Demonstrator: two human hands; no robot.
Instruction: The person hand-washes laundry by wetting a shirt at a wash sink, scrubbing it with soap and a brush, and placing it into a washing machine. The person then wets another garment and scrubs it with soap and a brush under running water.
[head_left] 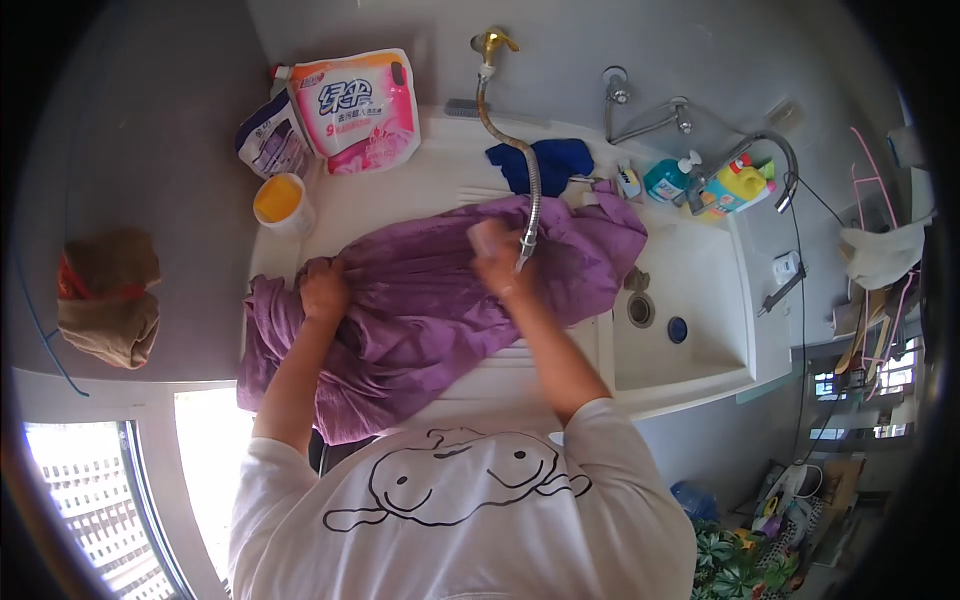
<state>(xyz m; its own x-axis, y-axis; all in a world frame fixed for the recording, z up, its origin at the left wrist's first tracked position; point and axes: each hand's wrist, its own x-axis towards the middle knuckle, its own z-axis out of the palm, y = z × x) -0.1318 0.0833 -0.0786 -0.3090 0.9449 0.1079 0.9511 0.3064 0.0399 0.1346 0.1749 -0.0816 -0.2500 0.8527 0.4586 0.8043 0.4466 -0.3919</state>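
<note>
A purple cloth (420,300) lies bunched and creased over the ribbed washboard part of a white sink. My left hand (325,290) grips a fold of it near its left end, fingers closed on the fabric. Above the cloth's middle is my right hand (500,268), blurred by motion, closed around a small pale pinkish block whose details are smeared. A metal hose (533,180) hangs from a gold tap (492,42) and ends beside my right hand. Whether water runs from it cannot be made out.
A pink detergent pouch (360,115), a dark blue and white pouch (275,145) and a white tub (284,205) stand at the back left. A blue cloth (545,166) and bottles (670,178) line the back edge. The basin (690,350) is at the right.
</note>
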